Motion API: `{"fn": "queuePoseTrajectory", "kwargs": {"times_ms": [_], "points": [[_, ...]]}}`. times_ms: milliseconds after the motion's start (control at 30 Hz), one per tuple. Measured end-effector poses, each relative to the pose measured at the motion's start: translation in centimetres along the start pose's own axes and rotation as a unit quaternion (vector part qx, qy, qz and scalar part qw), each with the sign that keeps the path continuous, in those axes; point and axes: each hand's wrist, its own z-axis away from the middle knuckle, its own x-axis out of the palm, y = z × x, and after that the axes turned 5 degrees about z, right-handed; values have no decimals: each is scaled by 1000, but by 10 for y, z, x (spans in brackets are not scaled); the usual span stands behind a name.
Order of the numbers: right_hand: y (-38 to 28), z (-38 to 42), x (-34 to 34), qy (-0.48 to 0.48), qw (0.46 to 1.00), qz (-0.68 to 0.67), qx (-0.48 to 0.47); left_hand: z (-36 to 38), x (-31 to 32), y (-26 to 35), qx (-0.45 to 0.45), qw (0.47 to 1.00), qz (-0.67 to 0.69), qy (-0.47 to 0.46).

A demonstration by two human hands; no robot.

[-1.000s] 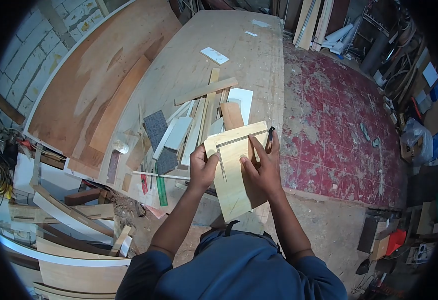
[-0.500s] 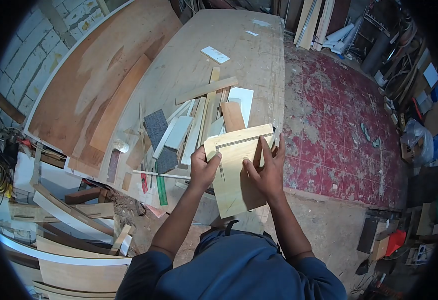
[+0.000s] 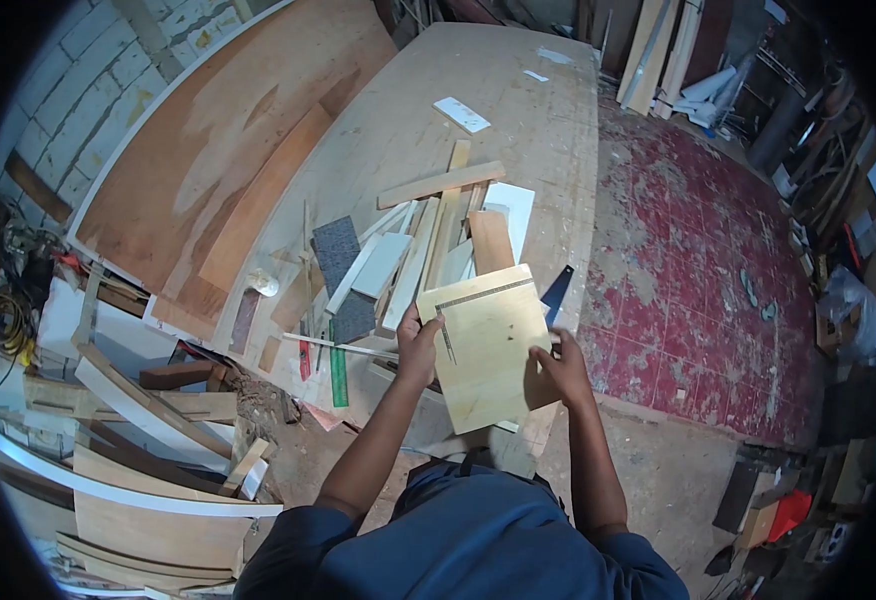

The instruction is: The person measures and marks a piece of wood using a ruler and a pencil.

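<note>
I hold a pale plywood panel (image 3: 493, 350) over the near end of the workbench (image 3: 518, 130). My left hand (image 3: 420, 345) grips the panel's left edge and pins a metal try square (image 3: 478, 293) against it. The square's long arm runs along the panel's top edge and its short arm runs down the left side. My right hand (image 3: 561, 365) grips the panel's right edge, thumb on top. A dark flat tool (image 3: 556, 292) lies on the bench just beyond the panel's right corner.
A heap of wood offcuts and strips (image 3: 413, 240) lies on the bench past the panel, with a green ruler (image 3: 338, 365) at its near side. Large plywood sheets (image 3: 228, 150) lean at the left. Red tiled floor (image 3: 698, 260) is on the right, curved boards (image 3: 148, 470) at lower left.
My right hand slid from the panel's top face down to its right edge. The dark pen it held over the top corner is no longer in it. The view shifted slightly.
</note>
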Motion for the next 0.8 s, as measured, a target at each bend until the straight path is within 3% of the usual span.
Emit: {"fn": "queuePoseTrajectory", "kwargs": {"times_ms": [33,100,133,233,367,433,600,733,800], "points": [[14,-1,-1,-6,1000,0,-4,0,-7,-8,-10,1000,-8,22],[33,1,0,-121,986,-30,108,-2,-26,-29,-16,998,-35,51],[39,4,3,-125,986,-29,105,-2,-37,-39,-13,998,-34,56],[52,13,10,-110,982,-138,68,6,-47,-44,-59,996,-44,45],[59,15,13,-110,986,-111,66,13,-37,-32,-50,998,-26,13],[60,14,13,-109,987,-101,68,11,-38,-33,-6,995,-101,-13],[68,7,20,-114,979,-133,104,3,-43,-45,16,994,-109,4],[106,2,29,-114,955,-244,126,-9,-65,-68,-45,995,-66,55],[120,4,32,-92,957,-230,151,-13,-83,-85,-15,989,-134,58]]}}
